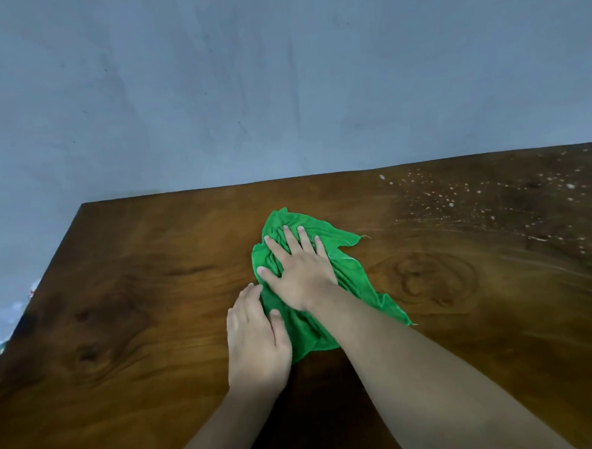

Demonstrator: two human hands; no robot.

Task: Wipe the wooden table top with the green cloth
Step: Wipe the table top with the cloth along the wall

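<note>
At frame centre, the right hand (pixel 299 272) is pressing flat, fingers spread, on the green cloth (pixel 355 272); the left hand (pixel 256 339) is lying open-palmed along its edge on the wooden table top (pixel 120 302).

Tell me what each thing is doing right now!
green cloth: crumpled, spread flat on the table.
right hand: open, pressing on the cloth.
left hand: open, resting at the cloth's edge.
wooden table top: white specks on its far right.

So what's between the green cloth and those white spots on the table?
Nothing but bare wood: the head view shows only table between the cloth and the white spots.
</note>
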